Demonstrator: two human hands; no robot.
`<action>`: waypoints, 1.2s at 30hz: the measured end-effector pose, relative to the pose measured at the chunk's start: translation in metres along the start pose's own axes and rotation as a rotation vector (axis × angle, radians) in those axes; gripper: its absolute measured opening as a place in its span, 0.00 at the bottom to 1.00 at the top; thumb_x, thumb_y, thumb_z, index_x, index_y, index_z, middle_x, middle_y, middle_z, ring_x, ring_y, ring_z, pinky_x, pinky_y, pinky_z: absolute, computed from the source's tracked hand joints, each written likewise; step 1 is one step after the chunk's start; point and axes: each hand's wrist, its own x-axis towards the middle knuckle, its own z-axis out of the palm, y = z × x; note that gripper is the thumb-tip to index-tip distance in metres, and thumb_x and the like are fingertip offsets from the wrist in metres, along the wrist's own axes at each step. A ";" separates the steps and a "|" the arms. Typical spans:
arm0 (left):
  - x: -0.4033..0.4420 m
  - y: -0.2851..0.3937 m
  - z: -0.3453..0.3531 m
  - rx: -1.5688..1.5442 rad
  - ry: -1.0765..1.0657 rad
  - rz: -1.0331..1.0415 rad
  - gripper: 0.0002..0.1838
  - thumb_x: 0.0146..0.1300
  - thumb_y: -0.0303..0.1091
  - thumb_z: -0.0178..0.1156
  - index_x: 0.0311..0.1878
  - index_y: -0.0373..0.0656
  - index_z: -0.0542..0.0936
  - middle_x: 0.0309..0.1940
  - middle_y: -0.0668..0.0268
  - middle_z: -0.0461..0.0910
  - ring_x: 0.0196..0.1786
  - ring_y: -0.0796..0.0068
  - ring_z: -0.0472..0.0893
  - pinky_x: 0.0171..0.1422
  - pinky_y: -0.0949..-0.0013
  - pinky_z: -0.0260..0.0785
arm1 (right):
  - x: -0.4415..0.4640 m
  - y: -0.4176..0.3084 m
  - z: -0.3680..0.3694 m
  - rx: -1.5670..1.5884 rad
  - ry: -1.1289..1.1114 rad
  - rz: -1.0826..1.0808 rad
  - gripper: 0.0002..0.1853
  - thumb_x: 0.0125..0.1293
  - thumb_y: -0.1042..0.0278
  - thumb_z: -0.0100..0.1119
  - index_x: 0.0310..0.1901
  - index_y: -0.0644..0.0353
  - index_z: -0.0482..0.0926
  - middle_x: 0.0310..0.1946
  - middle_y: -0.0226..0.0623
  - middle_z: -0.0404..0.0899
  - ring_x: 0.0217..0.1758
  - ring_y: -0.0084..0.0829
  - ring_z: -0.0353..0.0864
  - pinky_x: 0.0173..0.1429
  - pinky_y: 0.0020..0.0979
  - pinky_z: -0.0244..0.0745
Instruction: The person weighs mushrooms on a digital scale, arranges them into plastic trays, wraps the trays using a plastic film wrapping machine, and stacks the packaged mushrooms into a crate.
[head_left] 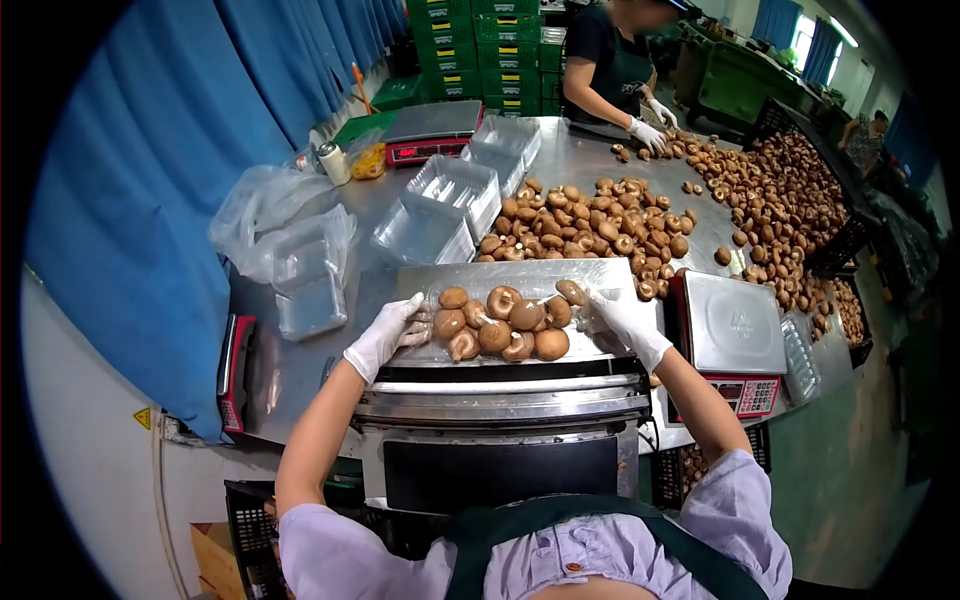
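Clear, thin-walled plastic tray (437, 349) of round brown mushrooms (494, 336), on a silver metal plate (610, 275) at six o'clock of the loose mushroom heap (570, 225). White-gloved left hand (388, 335) grips its nine-o'clock end; white-gloved right hand (630, 325) lies at three o'clock, closure indeterminable. Probably light, flexible, slick, contents easily bruised; best held by both end walls.

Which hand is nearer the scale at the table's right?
Right. The right hand is close beside the scale; the left hand is farther, past the mushrooms between the hands.
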 end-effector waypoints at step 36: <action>-0.236 -0.171 0.093 0.761 0.669 0.197 0.10 0.64 0.37 0.58 0.34 0.39 0.79 0.21 0.55 0.79 0.25 0.61 0.81 0.32 0.64 0.71 | -0.262 0.031 0.004 -0.567 0.013 -0.068 0.14 0.66 0.59 0.55 0.37 0.64 0.79 0.21 0.47 0.79 0.23 0.40 0.82 0.29 0.35 0.75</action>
